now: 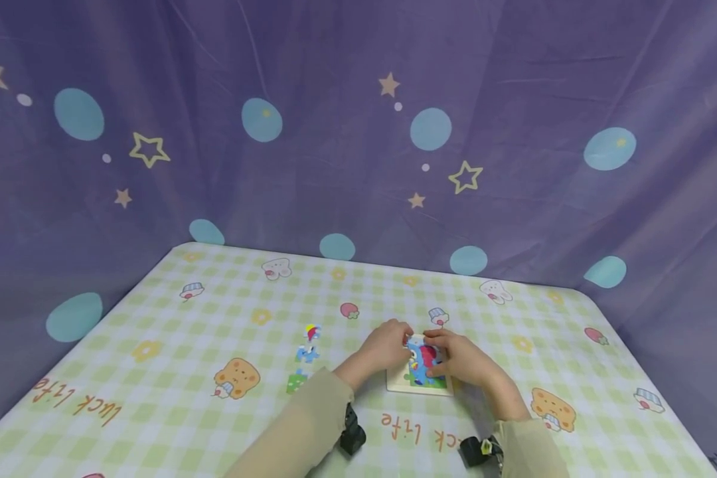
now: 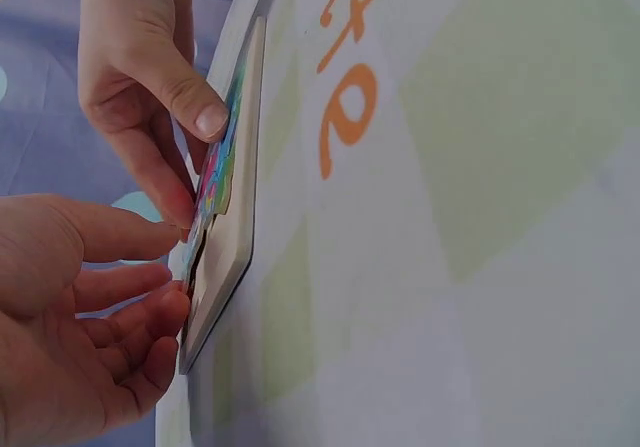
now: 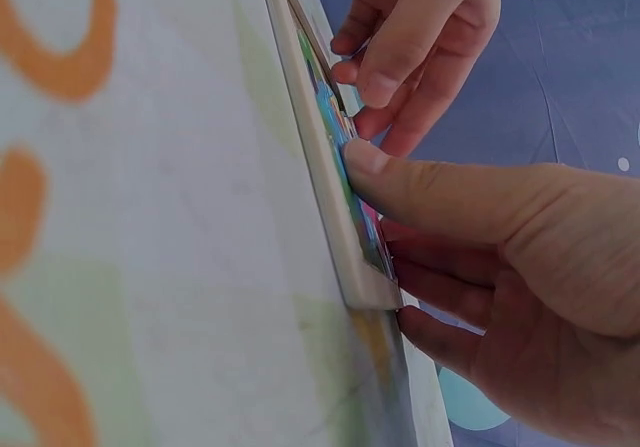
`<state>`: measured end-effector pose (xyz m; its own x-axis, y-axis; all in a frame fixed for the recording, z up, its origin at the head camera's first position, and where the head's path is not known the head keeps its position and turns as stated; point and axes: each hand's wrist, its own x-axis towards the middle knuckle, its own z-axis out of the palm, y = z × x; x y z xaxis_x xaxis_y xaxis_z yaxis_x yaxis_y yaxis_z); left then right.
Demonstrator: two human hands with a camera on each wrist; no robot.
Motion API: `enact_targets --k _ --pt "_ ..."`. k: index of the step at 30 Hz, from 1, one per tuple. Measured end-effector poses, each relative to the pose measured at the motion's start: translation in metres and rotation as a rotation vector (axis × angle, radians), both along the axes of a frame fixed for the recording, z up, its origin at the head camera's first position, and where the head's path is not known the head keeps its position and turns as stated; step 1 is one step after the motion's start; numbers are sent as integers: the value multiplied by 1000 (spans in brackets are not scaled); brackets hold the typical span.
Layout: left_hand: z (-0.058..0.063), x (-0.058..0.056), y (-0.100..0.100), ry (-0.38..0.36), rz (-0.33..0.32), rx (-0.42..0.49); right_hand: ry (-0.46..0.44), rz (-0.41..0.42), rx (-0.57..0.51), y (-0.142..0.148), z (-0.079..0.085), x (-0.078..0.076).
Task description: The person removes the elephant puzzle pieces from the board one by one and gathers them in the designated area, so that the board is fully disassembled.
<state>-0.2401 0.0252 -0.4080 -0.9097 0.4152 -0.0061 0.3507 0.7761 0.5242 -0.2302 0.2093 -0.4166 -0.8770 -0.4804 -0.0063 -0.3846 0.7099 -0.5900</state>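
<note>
Nearest the viewer, pale sleeves (image 1: 305, 425) end at two wrists, each bearing a dark strapped device (image 1: 352, 435). Only the head view includes these and the full tabletop; the wrist views add the low profile of the wooden puzzle tray (image 1: 421, 392), a shallow board lying flat on the cloth, just beyond orange lettering (image 1: 400, 427).

The left hand (image 1: 388, 345) is at the tray's left side, fingers bent, thumb and fingertips narrowly spaced; whether a piece is pinched between them cannot be told. The right hand (image 1: 463, 358) is moderately spread over the right side: its thumb (image 3: 370, 157) rests on the picture surface, best seen from the right wrist, while the other fingers reach to the far edge.

The tray contains assembled jigsaw pieces (image 1: 419, 375) in blue, red and green; bare wood shows along its left part. Left of the left hand, well apart from the tray, three loose pieces form a column: green (image 1: 297, 382), blue (image 1: 307, 354) and, farthest, yellow-and-red (image 1: 312, 331).

A green-checked tablecloth (image 1: 173, 332) extends back to a purple curtain (image 1: 334, 179) printed with stars and blue ovals.
</note>
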Motion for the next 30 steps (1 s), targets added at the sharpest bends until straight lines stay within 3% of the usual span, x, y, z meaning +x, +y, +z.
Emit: enact_targets --k 11,30 --pt "-1 -1 7 33 19 -50 -4 -12 -5 -1 2 1" --pt "-1 -3 9 51 27 -23 25 -45 -19 1 -1 1"
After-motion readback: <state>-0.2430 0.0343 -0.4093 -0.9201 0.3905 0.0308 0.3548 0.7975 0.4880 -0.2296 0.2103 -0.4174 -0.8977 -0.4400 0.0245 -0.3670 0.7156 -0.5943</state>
